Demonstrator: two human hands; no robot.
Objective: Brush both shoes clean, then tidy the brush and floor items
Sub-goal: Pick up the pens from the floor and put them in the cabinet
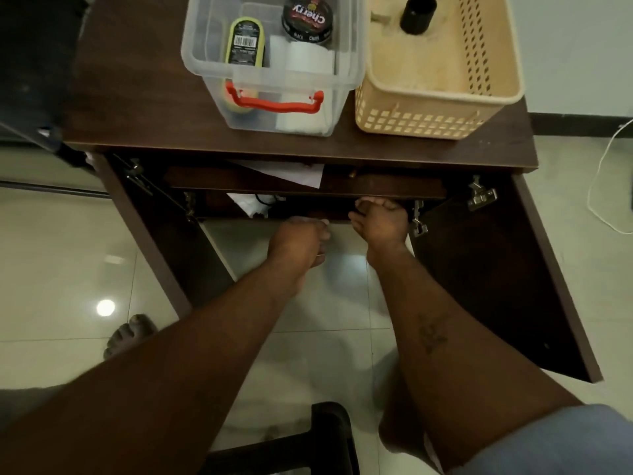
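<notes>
Two hands point(342, 231) under cabinet point(239, 138), tin point(307, 17) labelled "Cherry", "BLACK"

Both bare forearms reach forward toward twelve o'clock, the left hand point(298, 241) loosely curled with knuckles up at about eleven o'clock of the view's centre, the right hand point(379, 222) just beside it toward one o'clock, fingers point(375, 202) hooked forward and downward.

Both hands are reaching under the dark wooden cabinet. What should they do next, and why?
Probably reach further inside the open dark wooden cabinet to bring something out. Its doors hang open, and the left hand and right hand sit at its shadowed shelf edge; no shoes show.
</notes>
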